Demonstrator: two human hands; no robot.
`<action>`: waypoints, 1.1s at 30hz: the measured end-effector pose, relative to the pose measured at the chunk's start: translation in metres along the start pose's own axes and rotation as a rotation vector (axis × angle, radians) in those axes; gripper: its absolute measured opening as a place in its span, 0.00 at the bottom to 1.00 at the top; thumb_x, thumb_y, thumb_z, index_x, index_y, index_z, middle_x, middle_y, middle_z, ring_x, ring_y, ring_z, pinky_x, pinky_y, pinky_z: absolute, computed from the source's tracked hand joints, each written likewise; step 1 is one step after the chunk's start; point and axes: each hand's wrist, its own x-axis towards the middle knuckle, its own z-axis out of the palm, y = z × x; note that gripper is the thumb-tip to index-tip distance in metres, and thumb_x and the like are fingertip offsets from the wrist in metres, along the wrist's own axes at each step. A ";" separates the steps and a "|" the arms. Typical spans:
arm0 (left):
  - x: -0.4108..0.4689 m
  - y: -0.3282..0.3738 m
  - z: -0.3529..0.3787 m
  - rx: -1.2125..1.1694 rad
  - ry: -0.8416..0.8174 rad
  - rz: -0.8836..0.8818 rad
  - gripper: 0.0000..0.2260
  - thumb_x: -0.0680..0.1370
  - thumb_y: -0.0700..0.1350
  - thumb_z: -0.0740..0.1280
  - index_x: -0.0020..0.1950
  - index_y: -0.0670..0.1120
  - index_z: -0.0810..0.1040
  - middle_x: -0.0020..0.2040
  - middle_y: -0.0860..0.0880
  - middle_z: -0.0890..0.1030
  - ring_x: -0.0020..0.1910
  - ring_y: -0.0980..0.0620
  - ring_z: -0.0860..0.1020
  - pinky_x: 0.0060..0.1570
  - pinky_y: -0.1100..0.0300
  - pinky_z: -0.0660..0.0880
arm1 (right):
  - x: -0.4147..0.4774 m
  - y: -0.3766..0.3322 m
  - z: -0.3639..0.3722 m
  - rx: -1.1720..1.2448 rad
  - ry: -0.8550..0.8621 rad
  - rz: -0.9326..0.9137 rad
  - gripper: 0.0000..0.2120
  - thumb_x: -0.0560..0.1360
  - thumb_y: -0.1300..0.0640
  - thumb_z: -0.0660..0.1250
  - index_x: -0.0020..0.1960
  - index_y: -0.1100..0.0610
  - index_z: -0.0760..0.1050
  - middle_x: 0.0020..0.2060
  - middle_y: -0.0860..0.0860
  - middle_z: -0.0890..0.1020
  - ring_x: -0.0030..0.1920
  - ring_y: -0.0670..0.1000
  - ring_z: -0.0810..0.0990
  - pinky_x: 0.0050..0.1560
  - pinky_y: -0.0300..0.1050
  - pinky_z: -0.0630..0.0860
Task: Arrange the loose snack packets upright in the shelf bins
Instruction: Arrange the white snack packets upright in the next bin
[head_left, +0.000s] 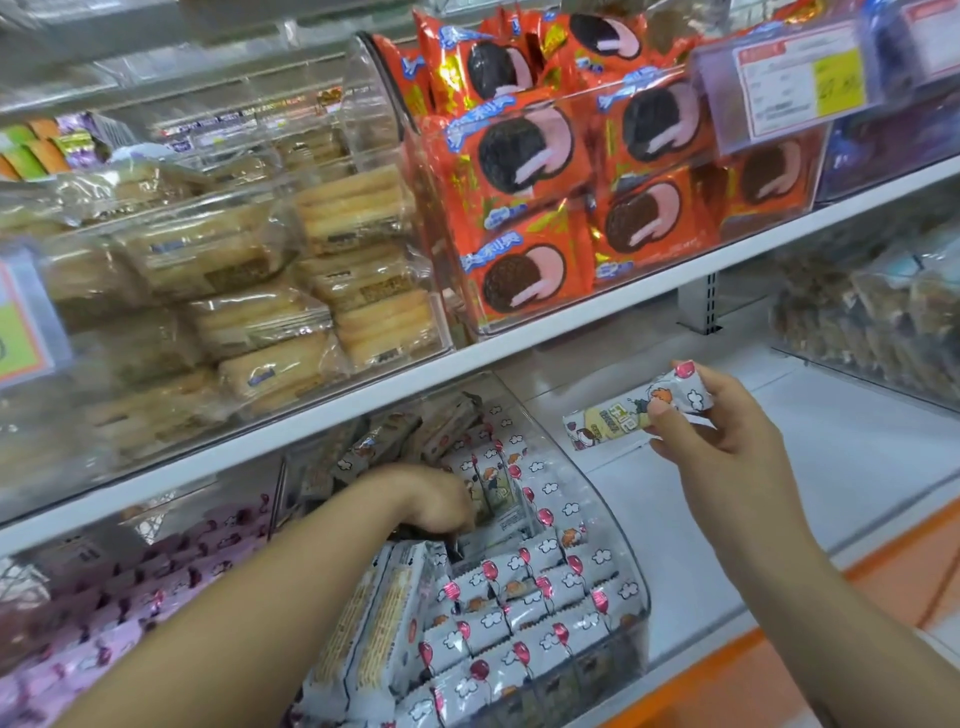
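While the left hand (441, 501) is reaching among binned packets (519, 618), grip hidden, the right hand (727, 436) is pinching a loose packet (608, 423) over bare shelf (831, 467) beside the bin (615, 525) edge.

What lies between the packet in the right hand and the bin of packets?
Head view: only bare white shelf separates the packet held by the right hand from the bin and its clear wall.

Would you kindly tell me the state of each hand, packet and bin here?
left hand: inside the balloon-print bin, fingers among the packets; grip hidden.
right hand: pinches a loose packet.
loose packet: held level, outside the bin.
balloon-print bin: front rows upright, rear packets jumbled.
orange cookie bin: full, packets stacked.
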 end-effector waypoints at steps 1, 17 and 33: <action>0.000 0.000 0.000 -0.005 -0.003 -0.003 0.18 0.83 0.48 0.56 0.70 0.44 0.71 0.71 0.47 0.70 0.68 0.47 0.69 0.69 0.50 0.65 | 0.000 0.000 0.000 -0.004 -0.005 0.001 0.09 0.77 0.57 0.65 0.51 0.43 0.75 0.41 0.44 0.83 0.42 0.42 0.81 0.52 0.55 0.79; -0.012 -0.002 0.005 -0.248 0.103 0.082 0.18 0.81 0.43 0.59 0.71 0.49 0.69 0.70 0.49 0.69 0.67 0.50 0.68 0.68 0.54 0.64 | 0.000 0.001 0.003 -0.014 -0.060 -0.006 0.08 0.76 0.57 0.66 0.51 0.44 0.75 0.41 0.38 0.83 0.41 0.39 0.80 0.45 0.43 0.77; -0.019 0.007 0.007 -0.257 0.150 0.121 0.24 0.76 0.52 0.69 0.71 0.49 0.70 0.62 0.50 0.78 0.58 0.49 0.76 0.59 0.56 0.72 | -0.002 -0.004 0.002 -0.008 -0.084 0.033 0.11 0.77 0.54 0.66 0.57 0.43 0.73 0.46 0.41 0.81 0.48 0.43 0.80 0.41 0.35 0.71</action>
